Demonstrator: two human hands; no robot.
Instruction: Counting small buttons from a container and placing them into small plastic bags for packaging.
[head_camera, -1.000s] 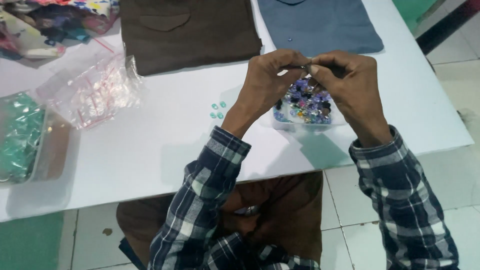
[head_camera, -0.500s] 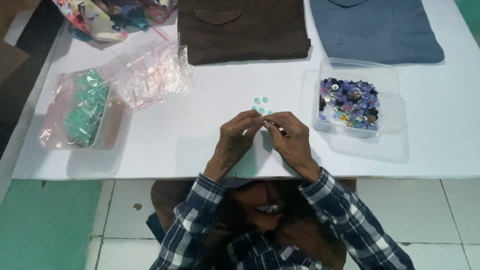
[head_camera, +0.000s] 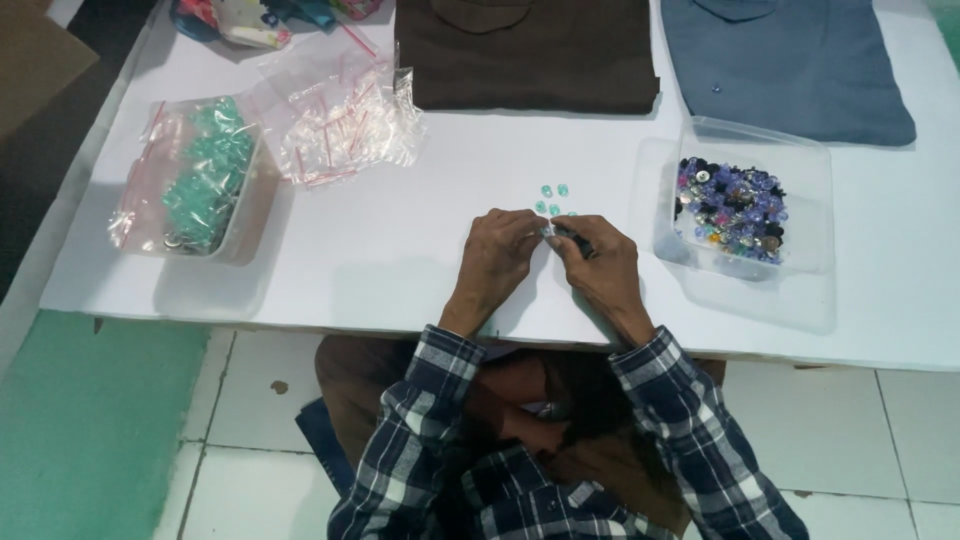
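Two hands (head_camera: 548, 245) pinching (fingertips together); four teal buttons (head_camera: 553, 199) beside.

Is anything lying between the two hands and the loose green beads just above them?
Nothing visible. The left hand and right hand meet fingertip to fingertip on the white table, with the green beads just beyond on bare surface.

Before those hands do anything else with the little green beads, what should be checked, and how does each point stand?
1. Left hand and right hand meet over the white table: ok.
2. What the fingertips pinch: cannot tell.
3. Loose green beads lie just beyond the hands, on the table: ok.
4. Clear tub of mixed beads sits open beside the right hand: ok.
5. Beads well away from the table edge: ok.
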